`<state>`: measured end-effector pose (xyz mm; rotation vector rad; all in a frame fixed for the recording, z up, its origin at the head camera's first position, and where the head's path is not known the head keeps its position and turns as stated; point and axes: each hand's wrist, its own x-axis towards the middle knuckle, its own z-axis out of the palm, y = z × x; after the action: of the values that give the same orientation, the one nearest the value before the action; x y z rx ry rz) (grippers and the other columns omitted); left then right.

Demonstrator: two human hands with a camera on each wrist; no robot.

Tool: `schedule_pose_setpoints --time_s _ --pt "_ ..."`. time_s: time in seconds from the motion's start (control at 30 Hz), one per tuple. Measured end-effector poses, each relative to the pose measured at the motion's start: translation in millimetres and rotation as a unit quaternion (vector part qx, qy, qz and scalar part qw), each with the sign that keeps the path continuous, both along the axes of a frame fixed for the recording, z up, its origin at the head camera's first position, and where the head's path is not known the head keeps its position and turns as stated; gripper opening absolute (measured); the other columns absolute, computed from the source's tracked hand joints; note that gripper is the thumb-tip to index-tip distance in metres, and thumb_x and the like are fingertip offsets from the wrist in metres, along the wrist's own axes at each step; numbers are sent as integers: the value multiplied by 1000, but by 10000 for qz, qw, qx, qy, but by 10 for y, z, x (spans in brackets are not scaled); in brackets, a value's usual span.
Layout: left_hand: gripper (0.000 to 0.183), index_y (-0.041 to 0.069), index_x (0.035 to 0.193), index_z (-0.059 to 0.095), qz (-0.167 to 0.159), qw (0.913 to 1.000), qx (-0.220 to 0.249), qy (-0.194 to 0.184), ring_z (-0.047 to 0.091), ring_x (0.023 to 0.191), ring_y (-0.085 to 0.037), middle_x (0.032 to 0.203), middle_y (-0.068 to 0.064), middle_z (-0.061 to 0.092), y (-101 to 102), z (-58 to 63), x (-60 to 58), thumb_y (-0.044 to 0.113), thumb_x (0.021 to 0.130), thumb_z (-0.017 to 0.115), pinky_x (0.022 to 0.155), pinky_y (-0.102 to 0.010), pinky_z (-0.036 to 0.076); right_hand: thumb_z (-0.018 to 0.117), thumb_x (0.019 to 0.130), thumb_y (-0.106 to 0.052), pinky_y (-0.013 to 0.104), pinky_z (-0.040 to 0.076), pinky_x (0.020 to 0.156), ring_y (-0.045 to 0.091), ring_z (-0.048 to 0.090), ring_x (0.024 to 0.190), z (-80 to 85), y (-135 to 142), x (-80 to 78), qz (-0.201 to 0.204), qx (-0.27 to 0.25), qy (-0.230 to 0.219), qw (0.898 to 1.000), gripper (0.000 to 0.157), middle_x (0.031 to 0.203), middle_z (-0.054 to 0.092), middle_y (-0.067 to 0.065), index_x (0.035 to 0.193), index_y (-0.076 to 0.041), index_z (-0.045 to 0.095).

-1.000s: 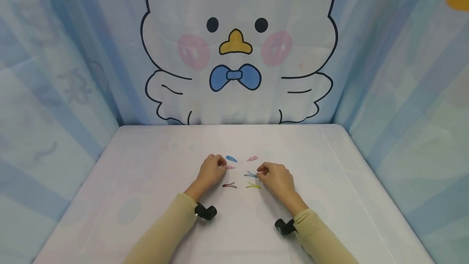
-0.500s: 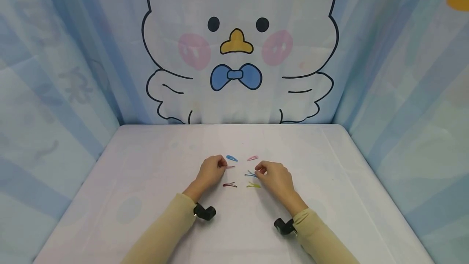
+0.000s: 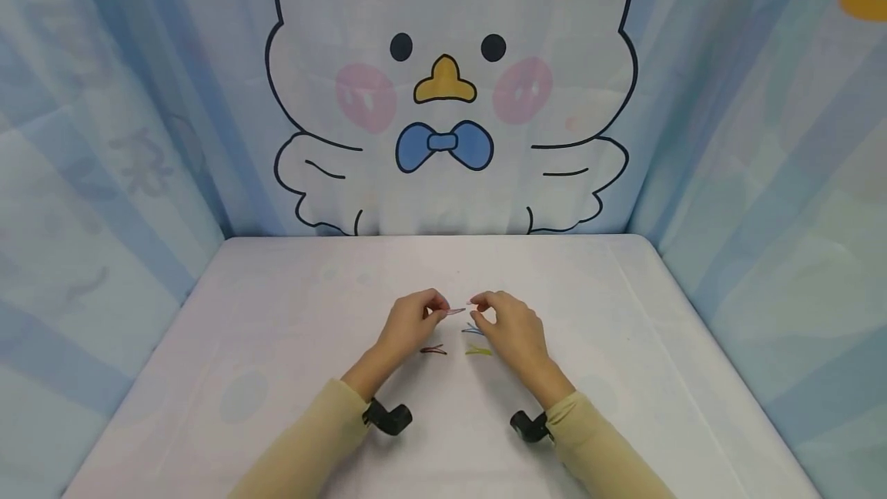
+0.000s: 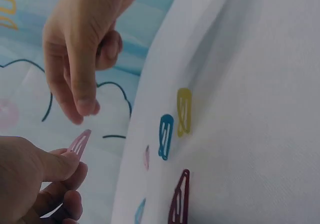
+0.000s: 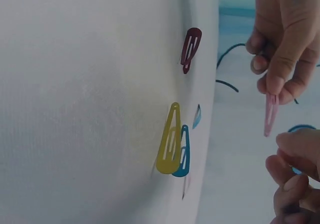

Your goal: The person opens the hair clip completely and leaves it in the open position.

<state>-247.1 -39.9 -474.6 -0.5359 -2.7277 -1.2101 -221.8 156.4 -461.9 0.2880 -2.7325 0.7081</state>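
Between thumb and forefinger my left hand (image 3: 407, 323) pinches a pink snap hair clip (image 4: 80, 144), raised above the table. Its narrow free end points toward my right hand (image 3: 516, 331), whose thumb and forefinger stand apart with nothing between them. In the right wrist view the fingertips lie just below the tip of the pink clip. A blue clip (image 4: 167, 122) and a yellow clip (image 5: 167, 165), both snapped open, lie on the table near the right hand. A dark red clip (image 3: 428, 350), also sprung open, lies below the left hand.
A second pink clip (image 4: 146, 159) and a light blue clip (image 5: 197, 118) lie farther back on the white-covered table (image 3: 291, 406); the hands mostly hide them in the head view. Behind the table hangs a printed curtain (image 3: 443, 191). A small black camera sits on each wrist.
My left hand has lifted the pink clip off the table and carried it to the right. My right hand has moved from beside the blue clip up and left toward the pink clip.
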Motion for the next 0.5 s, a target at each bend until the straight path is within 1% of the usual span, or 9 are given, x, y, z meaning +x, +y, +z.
schedule_pose_setpoints --time_s 0.07,0.13,0.23,0.3,0.37,0.5 --pt "4 10 99 72 -93 9998 86 130 54 72 -10 92 1 74 17 63 53 14 97 71 65 -24 47 80 91 -25 30 50 59 21 70 79 17 -7 25 29 -62 40 10000 20 99 76 -1 109 -18 77" --pt "3 11 99 73 -165 9993 149 297 55 73 -9 93 2 74 30 125 111 14 97 71 65 -24 47 80 91 -27 29 50 59 19 69 77 39 -14 58 63 -138 49 9999 19 98 76 -1 107 -18 77" --pt "3 13 99 74 -183 9981 233 536 56 75 -10 93 2 74 44 227 207 12 97 72 68 -26 47 79 92 -26 26 46 55 12 61 64 107 -18 123 107 -341 100 9993 15 96 76 -2 104 -17 78" --pt "5 12 101 73 -103 9971 314 683 56 76 -11 92 2 73 50 295 269 11 96 73 68 -26 47 80 91 -25 24 42 51 8 51 55 173 -17 170 134 -494 216 9985 13 94 76 -3 102 -17 79" --pt "10 12 103 71 28 9956 413 844 56 76 -14 91 1 73 53 364 324 11 94 75 69 -27 45 80 91 -25 24 39 48 6 44 50 250 -16 211 165 -638 339 9973 12 93 76 -4 101 -18 79" --pt "14 11 103 69 231 9915 604 1132 56 78 -19 92 0 73 51 504 398 12 93 78 70 -28 44 81 91 -25 23 39 47 4 44 50 399 -22 275 233 -829 558 9947 12 91 77 -4 100 -17 79"
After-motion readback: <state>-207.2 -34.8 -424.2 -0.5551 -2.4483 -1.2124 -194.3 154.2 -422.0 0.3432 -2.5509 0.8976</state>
